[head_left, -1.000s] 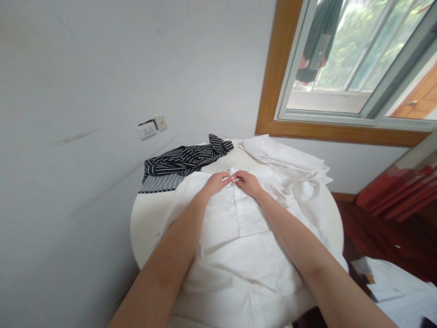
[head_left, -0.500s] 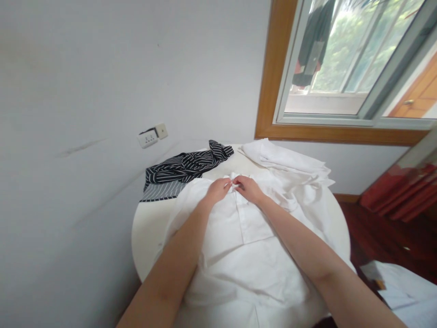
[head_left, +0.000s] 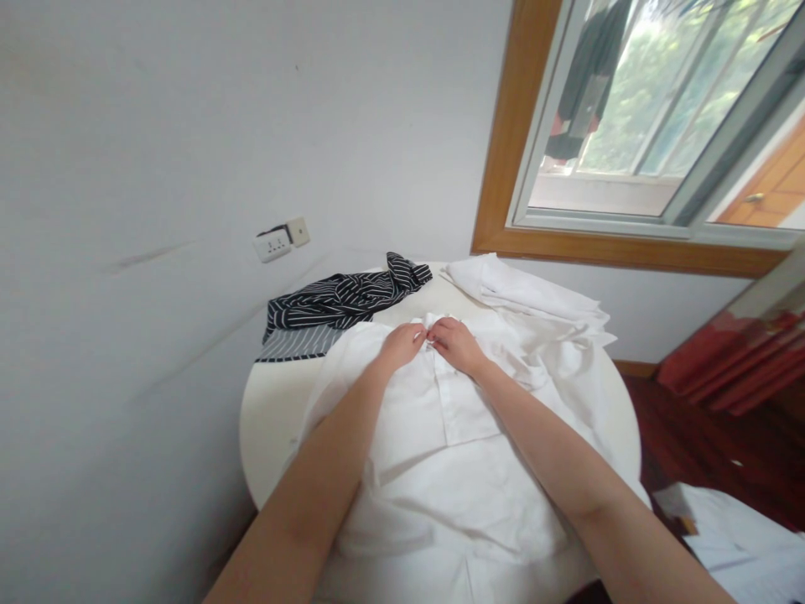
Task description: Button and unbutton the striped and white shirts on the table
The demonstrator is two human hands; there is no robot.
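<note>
A white shirt [head_left: 433, 486] lies spread over a round white table [head_left: 270, 428], its front placket running down the middle. At the top of that placket, near the collar, my left hand [head_left: 403, 342] and my right hand [head_left: 454, 342] meet. Both have their fingertips pinched together on the shirt's fabric. Any button between the fingers is too small to make out.
A black-and-white striped garment [head_left: 340, 302] is bunched at the table's back left. Folded white cloth [head_left: 521, 289] lies at the back right. Beyond are a wall socket [head_left: 273, 245] and a wood-framed window [head_left: 521, 243]. More white cloth [head_left: 729, 528] shows at lower right.
The view has shifted slightly. My right fingers are curled in a little closer to my left fingertips; both hands stay at the top of the placket.
</note>
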